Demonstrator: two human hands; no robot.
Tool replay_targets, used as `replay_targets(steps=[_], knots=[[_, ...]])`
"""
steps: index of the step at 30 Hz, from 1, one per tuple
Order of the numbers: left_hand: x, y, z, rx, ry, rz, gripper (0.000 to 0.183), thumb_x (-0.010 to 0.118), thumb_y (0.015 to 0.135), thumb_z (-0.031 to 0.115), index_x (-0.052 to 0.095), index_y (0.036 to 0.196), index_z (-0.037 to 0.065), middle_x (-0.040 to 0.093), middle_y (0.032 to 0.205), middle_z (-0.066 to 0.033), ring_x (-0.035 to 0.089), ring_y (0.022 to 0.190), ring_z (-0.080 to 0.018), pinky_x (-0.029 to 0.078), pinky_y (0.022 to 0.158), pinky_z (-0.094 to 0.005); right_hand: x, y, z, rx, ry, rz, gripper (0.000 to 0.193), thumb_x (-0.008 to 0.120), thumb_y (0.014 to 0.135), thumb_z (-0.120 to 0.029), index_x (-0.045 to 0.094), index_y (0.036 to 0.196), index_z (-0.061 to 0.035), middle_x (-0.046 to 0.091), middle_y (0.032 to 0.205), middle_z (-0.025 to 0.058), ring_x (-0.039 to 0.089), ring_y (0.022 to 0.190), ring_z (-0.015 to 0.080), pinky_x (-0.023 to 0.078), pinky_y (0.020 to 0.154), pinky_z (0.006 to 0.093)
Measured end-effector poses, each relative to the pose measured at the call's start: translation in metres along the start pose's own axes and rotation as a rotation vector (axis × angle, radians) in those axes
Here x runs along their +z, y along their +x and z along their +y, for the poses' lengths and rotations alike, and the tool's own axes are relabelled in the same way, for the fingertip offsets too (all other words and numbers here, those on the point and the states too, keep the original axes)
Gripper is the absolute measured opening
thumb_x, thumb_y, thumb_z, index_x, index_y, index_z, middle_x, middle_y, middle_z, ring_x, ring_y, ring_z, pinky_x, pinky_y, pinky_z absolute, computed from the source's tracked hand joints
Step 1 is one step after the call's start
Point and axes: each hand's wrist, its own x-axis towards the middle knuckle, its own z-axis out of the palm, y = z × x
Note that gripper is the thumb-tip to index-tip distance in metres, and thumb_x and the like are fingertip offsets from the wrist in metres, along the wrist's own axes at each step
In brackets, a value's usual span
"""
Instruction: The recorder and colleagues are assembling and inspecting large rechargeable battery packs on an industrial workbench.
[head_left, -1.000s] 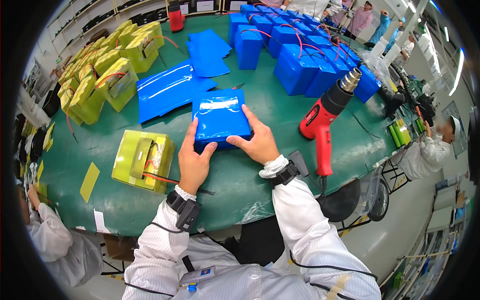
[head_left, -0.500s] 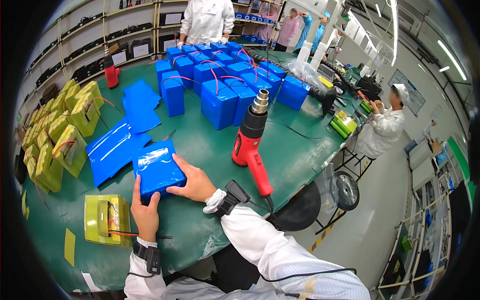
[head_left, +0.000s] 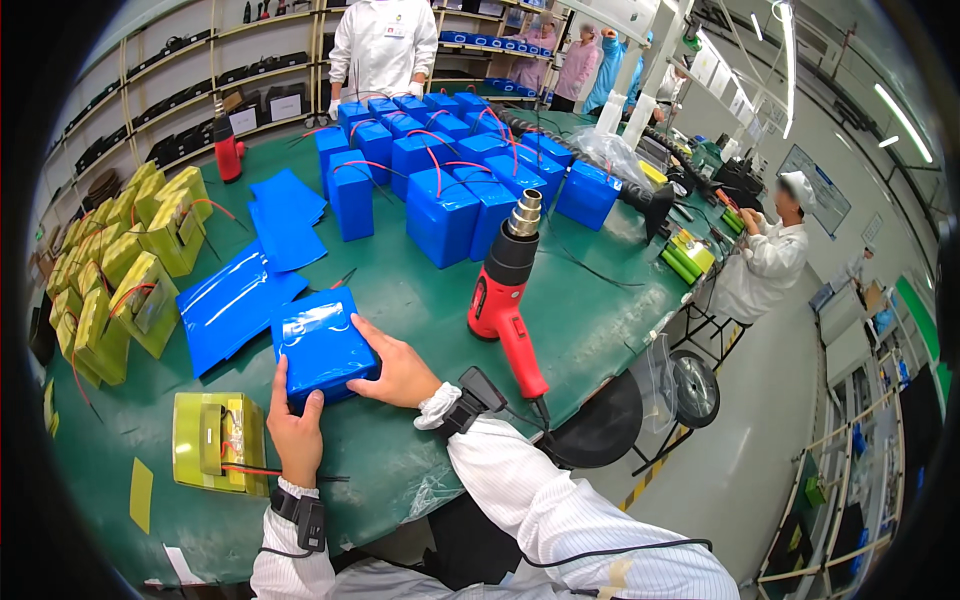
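Note:
A battery pack in glossy blue wrap (head_left: pixel 325 335) lies on the green table (head_left: pixel 400 460) between my two hands. My left hand (head_left: pixel 296 435) grips its near left corner, fingers along the side and thumb at the front. Along the right side, my right hand (head_left: pixel 400 372) holds it with the fingers on the edge and the thumb at the front face. Red and black leads come out behind the pack. Flat blue wrap sleeves (head_left: pixel 235 310) lie just beyond it. A yellow battery pack (head_left: pixel 195 440) with leads sits left of my left wrist.
A red heat gun (head_left: pixel 505 290) stands nozzle-up to the right, another red heat gun (head_left: pixel 226 150) at the far left. Blue-wrapped packs (head_left: pixel 440 220) crowd the far side; yellow packs (head_left: pixel 170 235) line the left. Co-workers stand across (head_left: pixel 383 50) and sit at right (head_left: pixel 770 255).
The whole view has shifted slightly. My hands keep the same hold on the blue battery pack. Across the table, the standing co-worker appears farther left, one hand lower beside the packs.

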Motion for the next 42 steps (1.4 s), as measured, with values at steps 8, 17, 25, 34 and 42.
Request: replay_targets(steps=[8,17,25,34,42], knots=[[-0.013,0.001,-0.007,0.008,0.017,0.032,0.065,0.062,0.086,0.003,0.05,0.149,0.011,0.065,0.128,-0.0185,0.063,0.106,-0.0221,0.05,0.095,-0.0346,0.007,0.007,-0.011,0.029,0.122,-0.072,0.096,0.069,0.071,-0.01,0.029,0.158,-0.0057,0.053,0.142,0.0293,0.058,0.128,0.0347,0.045,0.106,0.0372],[0.003,0.003,-0.02,0.271,0.19,0.155,0.062,0.054,0.081,0.004,0.051,0.143,-0.002,0.061,0.131,-0.0286,0.066,0.106,-0.0382,0.051,0.096,-0.0413,-0.003,0.001,-0.01,0.095,0.161,-0.024,0.092,0.053,0.065,-0.005,0.038,0.155,-0.0047,0.065,0.12,0.0177,0.064,0.094,0.0212,0.054,0.084,0.0337],[0.004,-0.003,-0.025,0.077,0.149,0.102,0.075,0.049,0.085,0.003,0.03,0.158,0.006,0.042,0.152,-0.0283,0.047,0.132,-0.0451,0.035,0.114,-0.0467,0.012,-0.002,-0.007,0.179,0.331,-0.024,0.096,0.043,0.064,0.002,0.034,0.159,-0.0079,0.061,0.125,0.0097,0.053,0.069,0.0092,0.045,0.057,0.0222],[0.005,0.0,-0.027,0.09,0.143,0.097,0.075,0.046,0.085,0.0,0.03,0.158,0.005,0.041,0.154,-0.0268,0.046,0.133,-0.044,0.034,0.115,-0.0465,0.009,0.002,-0.004,0.217,0.348,-0.012,0.098,0.041,0.063,0.005,0.034,0.159,-0.0125,0.053,0.146,0.0144,0.048,0.055,0.0061,0.04,0.046,0.0197],[0.004,-0.003,-0.023,0.059,0.143,0.092,0.076,0.046,0.083,-0.002,0.03,0.157,0.006,0.041,0.154,-0.0269,0.046,0.133,-0.0444,0.035,0.115,-0.0466,0.008,0.0,-0.007,0.197,0.361,-0.026,0.096,0.039,0.064,0.004,0.033,0.159,-0.0107,0.051,0.148,0.0153,0.047,0.056,0.0051,0.039,0.046,0.0184]])
